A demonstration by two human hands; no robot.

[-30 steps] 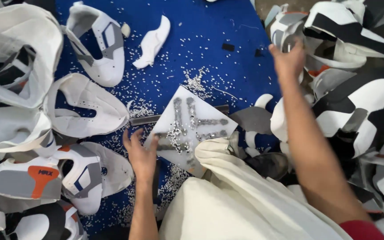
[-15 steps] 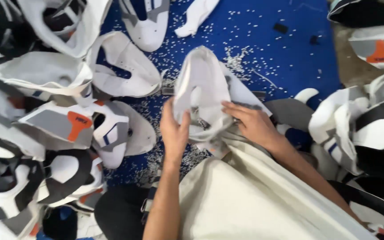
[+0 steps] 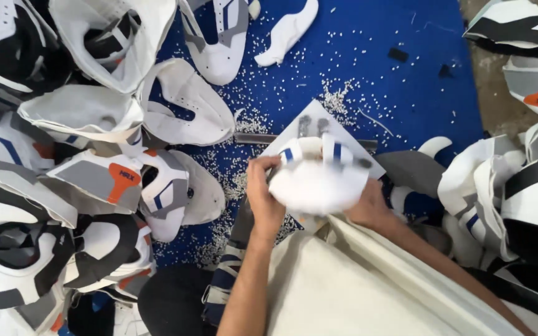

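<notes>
Now both hands, left hand (image 3: 264, 198) and right hand (image 3: 368, 208), have closed their grip on a white shoe upper (image 3: 319, 180), lifted since a moment ago over the grey plate (image 3: 306, 127), so handling has begun.

Held between left hand (image 3: 264, 198) and right hand (image 3: 368, 208): a shoe upper (image 3: 319, 177), above a metal plate (image 3: 328, 134) on the mat (image 3: 375, 74). Heaped left: shoe uppers (image 3: 94, 180). Heaped right: more uppers (image 3: 512, 186). Scattered around the plate: pellets (image 3: 250, 99).
</notes>
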